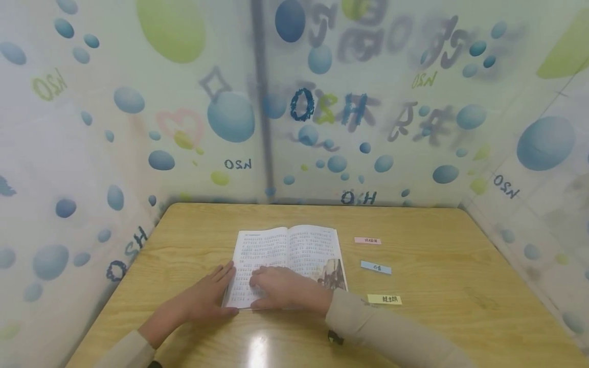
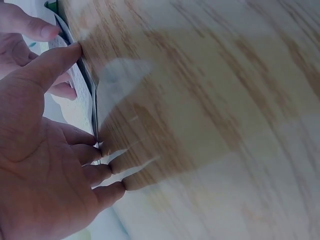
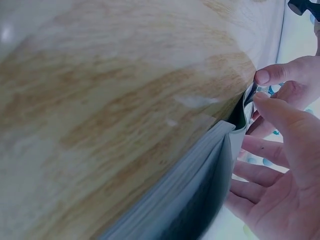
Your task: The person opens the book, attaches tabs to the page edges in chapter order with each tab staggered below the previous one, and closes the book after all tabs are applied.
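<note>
An open book point(image 1: 310, 245) with printed text lies on the wooden table, a picture at its right page's lower corner. My left hand point(image 1: 209, 299) rests at the book's left edge, fingers straight and thumb by the lower left corner. Across the lower left page reaches my right hand point(image 1: 282, 287), its fingers laid on the text and its thumb near the bottom edge. In the left wrist view the left hand point(image 2: 47, 160) has its fingertips down on the tabletop beside the book. The right wrist view has the right hand point(image 3: 280, 165) spread over the page, the thick page block point(image 3: 175, 185) below it.
To the right of the book, a pink strip point(image 1: 367, 240), a blue strip point(image 1: 376, 268) and a yellow strip point(image 1: 384, 299), each with handwriting, lie on the table point(image 1: 442, 266). Patterned curtain-like walls point(image 1: 395, 194) stand around the table's back and sides.
</note>
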### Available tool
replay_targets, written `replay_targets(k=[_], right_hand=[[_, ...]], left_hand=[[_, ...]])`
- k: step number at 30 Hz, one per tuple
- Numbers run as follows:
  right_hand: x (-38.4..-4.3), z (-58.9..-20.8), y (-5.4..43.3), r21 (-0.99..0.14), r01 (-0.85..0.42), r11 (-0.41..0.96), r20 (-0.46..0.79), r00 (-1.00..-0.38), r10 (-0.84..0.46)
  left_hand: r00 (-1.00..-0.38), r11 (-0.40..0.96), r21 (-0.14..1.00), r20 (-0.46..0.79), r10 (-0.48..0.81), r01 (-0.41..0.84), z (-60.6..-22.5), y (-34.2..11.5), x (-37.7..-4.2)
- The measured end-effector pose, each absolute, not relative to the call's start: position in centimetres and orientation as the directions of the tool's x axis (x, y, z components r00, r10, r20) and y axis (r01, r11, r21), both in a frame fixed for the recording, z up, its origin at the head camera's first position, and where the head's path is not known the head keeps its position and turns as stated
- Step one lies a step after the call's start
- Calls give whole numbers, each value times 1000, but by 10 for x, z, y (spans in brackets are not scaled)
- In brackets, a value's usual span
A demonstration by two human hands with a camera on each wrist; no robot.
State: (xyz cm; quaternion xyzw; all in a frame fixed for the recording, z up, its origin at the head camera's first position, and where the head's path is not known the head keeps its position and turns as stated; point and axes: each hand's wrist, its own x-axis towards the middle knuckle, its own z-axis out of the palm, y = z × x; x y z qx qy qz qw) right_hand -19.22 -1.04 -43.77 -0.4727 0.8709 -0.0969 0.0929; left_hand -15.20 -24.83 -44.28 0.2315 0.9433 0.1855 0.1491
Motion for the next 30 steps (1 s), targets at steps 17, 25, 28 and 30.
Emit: replay_targets(k=[17,25,28,30], right_hand=[[-195,-444,-15,-269,-821,504,-27,-517,-856],[-192,-441,-12,-277,-825,493,33,-521,-853],[-190,-436,-11,-266,-816,512,49,-542,-839],[-189,-433,-10,-252,-809,531,56,-560,-827]], left_hand=[[-847,805,431,-150,510,408,-443,-249,-150],[-854,777,468,-83,514,421,-444,-249,-151],[-854,773,476,-81,513,419,-444,-250,-150],[-857,774,481,-83,509,413,-444,-250,-149]])
